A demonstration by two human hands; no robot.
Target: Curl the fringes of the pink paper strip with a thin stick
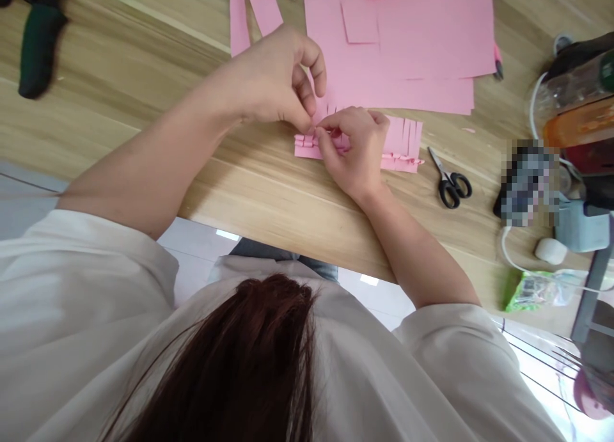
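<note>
1. I saw the wooden tabletop [288, 231] running beneath and past the fingers.
2. Beyond the fingertips lay large pink paper sheets [422, 39]; well right of the fingers sat black-handled scissors [448, 186].
3. The left hand [271, 77] reached down from beyond the strip, while the right hand [352, 154] curled over it.
4. The slit pink paper strip [405, 138] lay flat on the wood, running from under the right fingers out to their right.
5. I judged it light, soft and easily torn, so best held by its uncut band, not its narrow tabs.
6. Both sets of fingertips [303, 119] were nearly closed, pinching small folds at the strip's left end; the exact contact was partly hidden.
</note>
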